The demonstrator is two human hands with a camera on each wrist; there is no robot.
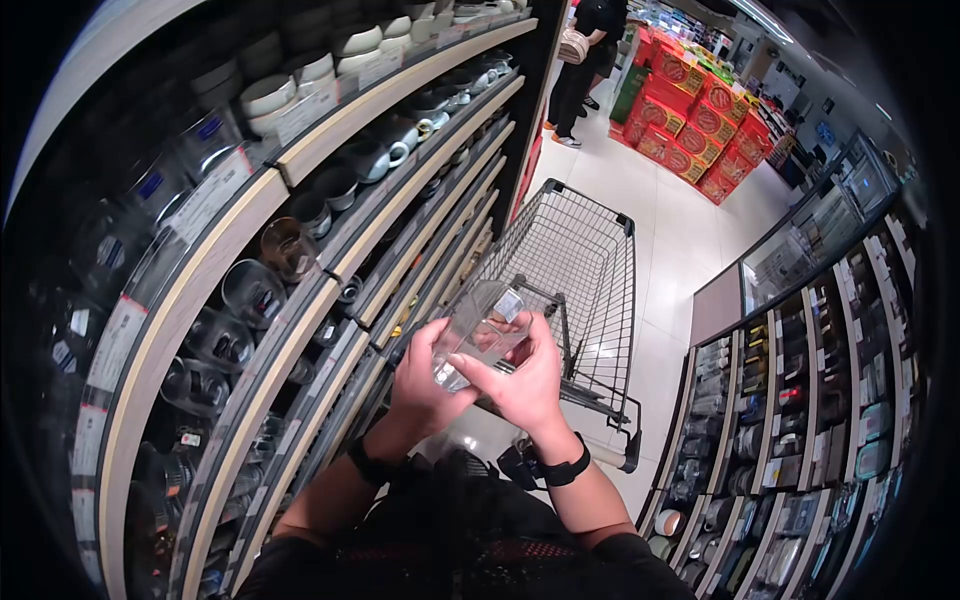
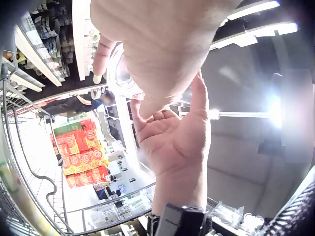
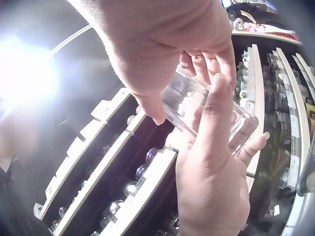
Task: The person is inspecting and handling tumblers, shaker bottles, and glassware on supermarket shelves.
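A clear drinking glass [image 1: 478,325] with straight sides and a small white label is tilted in front of the body, held between both hands. My left hand [image 1: 420,385] grips one end, its thumb along the side. My right hand [image 1: 525,375] holds the other end, thumb pressed on the near wall. In the right wrist view the glass [image 3: 184,101] shows a thick, squarish end by the left hand [image 3: 209,152]. Seen from the left wrist, the left hand itself hides most of the glass [image 2: 120,73].
A wire shopping cart [image 1: 590,270] stands just ahead. Shelves [image 1: 230,215] of glasses, mugs and bowls run along the left, and more shelves [image 1: 770,430] line the right. Stacked red boxes [image 1: 690,120] and a standing person [image 1: 590,60] are farther up the aisle.
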